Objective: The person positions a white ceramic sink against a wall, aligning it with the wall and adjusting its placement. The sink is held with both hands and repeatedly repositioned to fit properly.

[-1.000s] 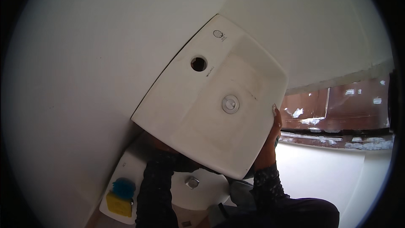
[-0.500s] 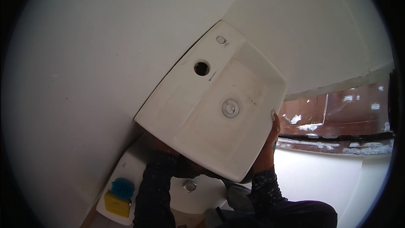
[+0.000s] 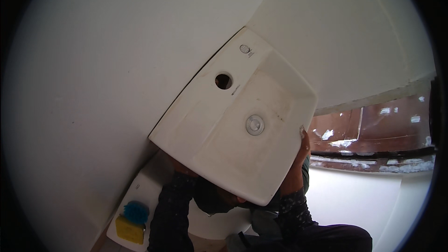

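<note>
Holding a white ceramic washbasin [image 3: 233, 126] up against the white wall [image 3: 93, 88], both hands under and beside it

Basin tilted, bowl facing the camera, back edge with the round tap hole [image 3: 223, 81] lying along the wall, chrome drain [image 3: 255, 124] in the middle of the bowl

Long axis running from upper right to lower left, so the lower left corner sits nearest the left arm and the front right edge nearest the right one

Right hand [image 3: 301, 151] closed around the right front corner, fingertips curled over the rim, palm pressed on the outside; grip looks firm, with nothing else in it

Left hand [image 3: 179, 168] almost fully hidden below the lower left edge, only a small part showing above the dark patterned sleeve [image 3: 170, 210]; seems to support the underside, but cannot tell how far the fingers are closed

Basin therefore above and in front of both hands, weight probably resting more on the hidden left side

Below, a white toilet cistern [image 3: 144, 191] close to the wall, with a yellow sponge [image 3: 129, 229] and a blue scrubber [image 3: 136, 211] on its lid, touching each other

At right, a reddish-brown tiled strip [image 3: 373, 130] under the wall
</note>
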